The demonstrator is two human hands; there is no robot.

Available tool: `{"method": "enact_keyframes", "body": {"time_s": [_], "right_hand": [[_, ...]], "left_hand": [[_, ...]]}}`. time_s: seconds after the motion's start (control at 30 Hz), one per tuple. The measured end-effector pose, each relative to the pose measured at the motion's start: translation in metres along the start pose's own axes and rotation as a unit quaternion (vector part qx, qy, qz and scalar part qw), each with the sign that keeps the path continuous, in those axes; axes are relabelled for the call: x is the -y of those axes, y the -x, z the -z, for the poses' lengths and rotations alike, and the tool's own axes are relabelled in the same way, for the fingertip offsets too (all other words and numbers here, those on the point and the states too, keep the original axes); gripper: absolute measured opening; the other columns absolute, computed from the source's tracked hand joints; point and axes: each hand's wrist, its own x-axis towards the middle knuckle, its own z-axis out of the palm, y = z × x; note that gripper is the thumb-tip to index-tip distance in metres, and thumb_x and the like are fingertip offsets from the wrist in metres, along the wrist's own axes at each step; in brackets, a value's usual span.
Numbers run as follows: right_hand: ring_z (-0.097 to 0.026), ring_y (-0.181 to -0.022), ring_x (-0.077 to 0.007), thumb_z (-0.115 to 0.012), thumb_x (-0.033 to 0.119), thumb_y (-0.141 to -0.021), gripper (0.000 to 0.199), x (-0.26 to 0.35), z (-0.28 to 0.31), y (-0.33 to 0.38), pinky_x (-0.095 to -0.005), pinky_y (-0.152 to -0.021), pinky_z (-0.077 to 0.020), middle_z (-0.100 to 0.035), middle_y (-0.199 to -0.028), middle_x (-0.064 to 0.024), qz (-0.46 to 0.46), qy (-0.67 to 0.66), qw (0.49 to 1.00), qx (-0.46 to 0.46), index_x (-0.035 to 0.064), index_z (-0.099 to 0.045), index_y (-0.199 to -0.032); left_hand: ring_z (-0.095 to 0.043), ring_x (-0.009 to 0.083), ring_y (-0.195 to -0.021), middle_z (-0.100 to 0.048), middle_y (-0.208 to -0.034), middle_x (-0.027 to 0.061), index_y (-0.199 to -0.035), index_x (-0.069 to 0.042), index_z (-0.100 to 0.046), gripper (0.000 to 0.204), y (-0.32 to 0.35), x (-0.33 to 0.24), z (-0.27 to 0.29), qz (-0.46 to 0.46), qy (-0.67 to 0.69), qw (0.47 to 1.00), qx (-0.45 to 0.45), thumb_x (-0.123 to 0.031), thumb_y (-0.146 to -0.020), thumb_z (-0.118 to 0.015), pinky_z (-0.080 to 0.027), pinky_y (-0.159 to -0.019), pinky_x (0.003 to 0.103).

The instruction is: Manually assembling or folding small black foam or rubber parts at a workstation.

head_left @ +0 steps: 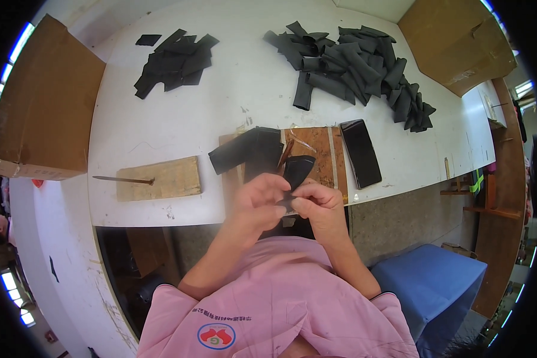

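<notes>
My left hand (258,200) and my right hand (317,203) meet at the table's near edge, both pinching one small black flexible piece (296,170) that sticks up between the fingertips. Just behind it lies a folded black sleeve-like piece (244,152) on a wooden work board (322,149). A flat black rectangular piece (361,152) rests at the board's right side.
A big heap of black pieces (355,65) lies at the back right, a smaller pile (176,59) at the back left. A wooden block (158,178) with a metal blade sits at the left. Cardboard boxes (45,101) (456,39) flank the white table (232,101). A blue seat (435,286) stands lower right.
</notes>
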Motion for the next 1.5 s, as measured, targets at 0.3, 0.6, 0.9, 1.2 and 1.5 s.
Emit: {"method": "enact_keyframes", "body": {"time_s": [0.3, 0.6, 0.9, 1.2, 1.5], "right_hand": [[-0.043, -0.058, -0.0086, -0.055, 0.018, -0.083, 0.013, -0.006, -0.006, -0.002, -0.0223, -0.055, -0.0348, -0.049, -0.066, 0.0006, -0.137, -0.217, 0.962, 0.093, 0.0049, -0.053, -0.080], [-0.044, -0.069, -0.0054, -0.057, 0.012, -0.081, 0.009, 0.002, -0.002, -0.003, -0.0177, -0.061, -0.0358, -0.048, -0.081, 0.0003, 0.047, -0.122, 0.981, 0.145, 0.0055, -0.053, -0.077], [-0.044, -0.069, -0.0061, -0.054, 0.005, -0.080, 0.007, 0.043, -0.014, -0.011, -0.0195, -0.059, -0.0375, -0.050, -0.083, -0.0017, 0.247, 0.183, 0.950, 0.047, 0.0007, -0.049, -0.077], [-0.040, -0.059, -0.0045, -0.052, 0.017, -0.085, 0.018, 0.106, -0.036, -0.047, -0.0188, -0.052, -0.0337, -0.045, -0.063, 0.0026, 0.027, 0.084, 0.986, 0.140, 0.0017, -0.050, -0.076], [-0.039, -0.055, -0.0050, -0.053, 0.024, -0.084, 0.019, 0.031, 0.000, -0.065, -0.0184, -0.050, -0.0308, -0.044, -0.063, 0.0036, -0.101, -0.027, 0.986, 0.130, 0.0088, -0.050, -0.073]], "left_hand": [[-0.045, 0.0025, -0.051, -0.056, -0.077, 0.0032, -0.090, 0.003, -0.053, 0.023, -0.007, 0.019, -0.006, -0.200, -0.255, 0.932, -0.164, 0.012, -0.069, -0.050, -0.036, -0.044, 0.015], [-0.045, 0.0032, -0.053, -0.052, -0.071, 0.0026, -0.108, 0.005, -0.046, 0.041, 0.017, -0.012, -0.017, 0.126, 0.157, 0.960, 0.194, 0.011, -0.068, -0.052, -0.031, -0.041, 0.015], [-0.051, 0.0071, -0.062, -0.054, -0.084, 0.0050, -0.096, 0.001, -0.052, 0.018, 0.010, -0.002, -0.035, -0.349, -0.360, 0.863, -0.068, 0.002, -0.079, -0.056, -0.042, -0.051, 0.016], [-0.033, 0.0042, -0.033, -0.055, -0.075, 0.0094, -0.110, -0.001, -0.042, 0.025, -0.008, -0.066, -0.044, 0.046, 0.341, 0.907, 0.242, -0.007, -0.086, -0.045, -0.029, -0.031, 0.016], [-0.038, 0.0045, -0.044, -0.055, -0.076, 0.0043, -0.107, -0.001, -0.050, 0.024, -0.032, -0.026, -0.001, -0.048, -0.009, 0.997, 0.055, -0.007, -0.085, -0.048, -0.034, -0.040, 0.017]]}}
